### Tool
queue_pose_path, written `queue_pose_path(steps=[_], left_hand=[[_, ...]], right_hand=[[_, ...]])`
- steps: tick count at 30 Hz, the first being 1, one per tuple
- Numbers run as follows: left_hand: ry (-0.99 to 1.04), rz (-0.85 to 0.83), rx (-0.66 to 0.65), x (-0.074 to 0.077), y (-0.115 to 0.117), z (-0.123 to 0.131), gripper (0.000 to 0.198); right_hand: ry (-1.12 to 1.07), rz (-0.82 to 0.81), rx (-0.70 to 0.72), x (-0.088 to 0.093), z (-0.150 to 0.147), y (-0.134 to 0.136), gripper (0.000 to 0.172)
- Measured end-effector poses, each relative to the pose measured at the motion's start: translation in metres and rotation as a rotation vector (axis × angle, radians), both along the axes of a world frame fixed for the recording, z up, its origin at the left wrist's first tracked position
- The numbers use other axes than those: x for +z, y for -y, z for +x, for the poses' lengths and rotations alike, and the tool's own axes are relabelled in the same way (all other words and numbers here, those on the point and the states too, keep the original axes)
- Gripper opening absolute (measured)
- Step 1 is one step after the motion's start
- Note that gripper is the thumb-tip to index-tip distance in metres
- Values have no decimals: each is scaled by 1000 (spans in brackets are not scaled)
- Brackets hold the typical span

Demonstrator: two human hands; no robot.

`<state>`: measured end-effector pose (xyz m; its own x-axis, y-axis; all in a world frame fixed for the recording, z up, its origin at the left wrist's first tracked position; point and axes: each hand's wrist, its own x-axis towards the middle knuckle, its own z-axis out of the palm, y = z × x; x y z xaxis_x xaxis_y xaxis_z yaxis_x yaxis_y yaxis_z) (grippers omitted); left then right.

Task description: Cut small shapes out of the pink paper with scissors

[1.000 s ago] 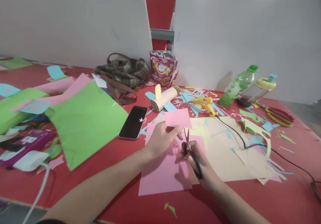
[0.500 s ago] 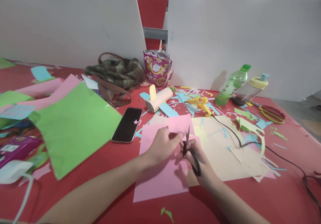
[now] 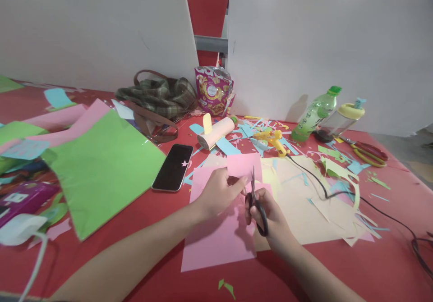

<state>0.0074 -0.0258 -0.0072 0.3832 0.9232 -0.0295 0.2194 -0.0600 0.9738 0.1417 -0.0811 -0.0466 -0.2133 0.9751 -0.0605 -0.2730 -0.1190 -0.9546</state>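
Note:
My left hand [image 3: 218,191] is closed on a small pink paper piece [image 3: 242,164], pinching its lower edge between thumb and fingers. My right hand [image 3: 270,214] grips a pair of scissors [image 3: 261,218] by the black handles. Their blades point away from me at the right part of the pink piece, close to my left thumb. Whether the blades are cutting into the paper I cannot tell. Beneath both hands lies a larger pink sheet [image 3: 216,248], overlapping a cream sheet [image 3: 301,221].
A phone [image 3: 172,167] lies left of my hands, beside a big green star [image 3: 108,171]. Behind are a paper-covered roll [image 3: 218,133], a yellow glue gun [image 3: 274,139] with a black cord, and paper scraps. Farther right stand a green bottle [image 3: 314,115] and clear jar [image 3: 338,121].
The scissors have turned a little in my right hand, and their blades stand straighter. The small pink piece has tilted slightly. My left hand stays almost in place, and the view has shifted slightly.

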Motion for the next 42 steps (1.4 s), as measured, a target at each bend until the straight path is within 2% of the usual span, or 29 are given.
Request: queue_pose_path(steps=[7, 17, 31, 39, 42], left_hand=[[-76, 37, -85, 10, -6, -5, 26], [-186, 16, -129, 19, -6, -10, 29], [-169, -28, -208, 15, -12, -17, 22], [-211, 73, -260, 30, -15, -24, 21], [-243, 62, -263, 35, -17, -28, 22]], right_hand=[[-24, 17, 4, 1, 0, 0, 28], [-31, -29, 19, 2, 0, 2, 29], [-76, -24, 36, 1, -1, 3, 29], [-43, -43, 69, 3, -1, 4, 30], [-13, -52, 79, 5, -2, 4, 34]])
